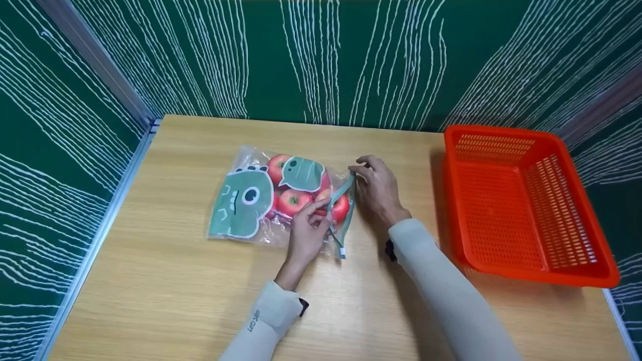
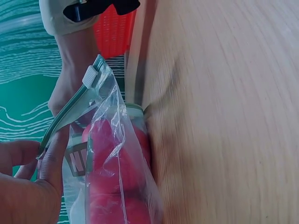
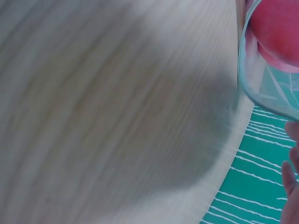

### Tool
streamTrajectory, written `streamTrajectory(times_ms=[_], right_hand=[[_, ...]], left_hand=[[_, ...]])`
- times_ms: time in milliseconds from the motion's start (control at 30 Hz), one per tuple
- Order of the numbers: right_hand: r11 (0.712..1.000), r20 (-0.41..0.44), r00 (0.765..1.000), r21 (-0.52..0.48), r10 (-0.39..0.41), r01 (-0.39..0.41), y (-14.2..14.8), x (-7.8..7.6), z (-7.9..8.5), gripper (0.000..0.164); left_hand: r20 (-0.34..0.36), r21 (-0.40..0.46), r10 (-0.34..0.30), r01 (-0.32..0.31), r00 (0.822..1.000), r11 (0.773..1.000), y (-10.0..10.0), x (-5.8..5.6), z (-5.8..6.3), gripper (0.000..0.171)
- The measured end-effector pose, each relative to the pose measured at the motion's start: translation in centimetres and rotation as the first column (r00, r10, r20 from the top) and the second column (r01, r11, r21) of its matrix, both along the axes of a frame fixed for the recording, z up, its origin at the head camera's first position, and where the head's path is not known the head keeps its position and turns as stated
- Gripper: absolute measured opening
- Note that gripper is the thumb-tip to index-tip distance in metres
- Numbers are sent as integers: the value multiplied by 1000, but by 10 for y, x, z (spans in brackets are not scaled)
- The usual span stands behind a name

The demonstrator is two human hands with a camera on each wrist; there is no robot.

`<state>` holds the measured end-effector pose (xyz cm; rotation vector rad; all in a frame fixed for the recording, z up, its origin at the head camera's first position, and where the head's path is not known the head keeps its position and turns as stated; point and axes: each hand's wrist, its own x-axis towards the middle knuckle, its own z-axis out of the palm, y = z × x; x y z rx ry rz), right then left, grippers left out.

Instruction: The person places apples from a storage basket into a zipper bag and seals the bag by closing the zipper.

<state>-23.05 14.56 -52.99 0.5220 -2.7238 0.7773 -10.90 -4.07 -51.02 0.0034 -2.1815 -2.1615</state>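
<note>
Apples (image 1: 293,200) fill the zip bag (image 1: 281,198), both hands' grip pinching its zipper edge (image 1: 341,200); orange basket (image 1: 521,200) holds nothing.

Clear plastic zip bag (image 1: 281,198) w/ green dino cartoon prints lies flat on the counter, approx center. Holds several red apples (image 1: 293,200), packed close, bulging the film. Green zip strip (image 1: 341,200) runs along the bag's 3 o'clock edge, lifted off the counter; white slider (image 1: 341,252) sits at its 6 o'clock end.
</note>
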Motion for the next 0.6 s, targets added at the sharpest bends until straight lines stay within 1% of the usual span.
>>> streamTrajectory(times_ms=[200,300,500,600], right_hand=[[1000,-43,999,2,8,-8,1,-2,1,20],[1000,-43,999,-1,15,-15,1,-2,0,18],[1000,-46,999,19,14,-14,2,-2,-2,19],[1000,-64,998,26,6,-4,4,-3,-2,19]], left_hand=[[-9,-19,-11,11,1000,1000,0,1,-1,41],[-6,-44,-14,14,1000,999,0,2,-1,42],[18,-21,-23,23,1000,1000,-1,3,-1,42],[1,-30,-32,32,999,999,0,3,-1,41]])
